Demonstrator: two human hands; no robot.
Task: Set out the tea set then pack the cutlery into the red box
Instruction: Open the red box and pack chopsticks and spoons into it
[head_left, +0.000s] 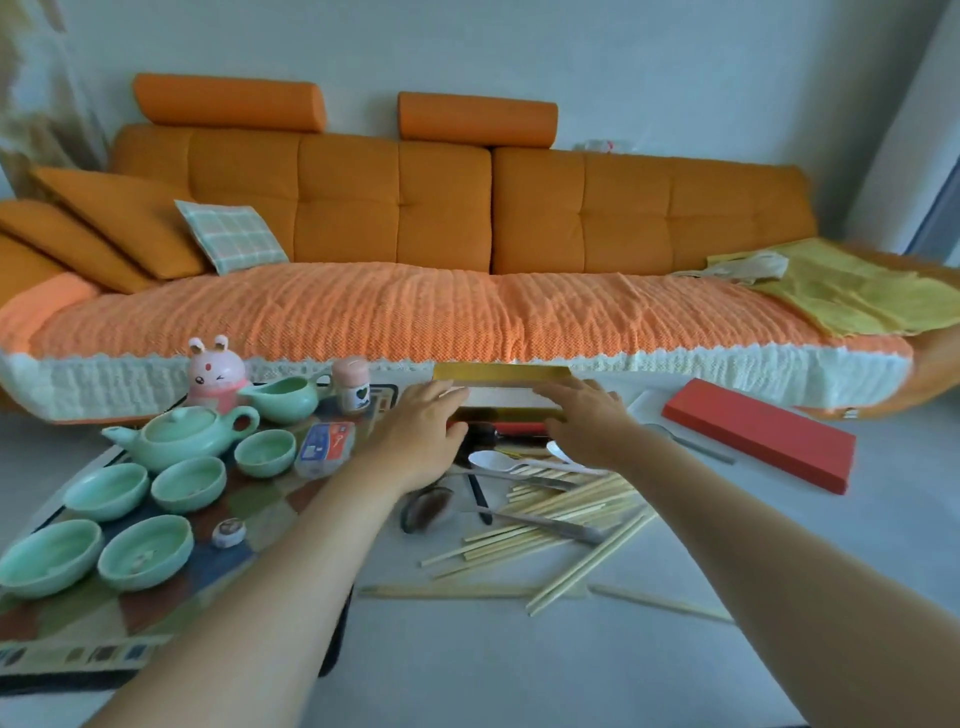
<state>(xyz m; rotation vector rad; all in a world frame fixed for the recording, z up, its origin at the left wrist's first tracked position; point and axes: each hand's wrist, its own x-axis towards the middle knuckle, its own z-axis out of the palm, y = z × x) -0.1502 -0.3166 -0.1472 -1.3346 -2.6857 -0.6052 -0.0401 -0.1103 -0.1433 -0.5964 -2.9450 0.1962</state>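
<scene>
Head: L hand (415, 431), R hand (587, 415) hide box (501, 397) ends; inside unclear.

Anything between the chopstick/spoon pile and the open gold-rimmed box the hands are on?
Nothing visible blocks it. The cutlery pile lies just in front of the open box; its red lid lies off to the right. Only the left hand and right hand touch the box's ends.
</scene>
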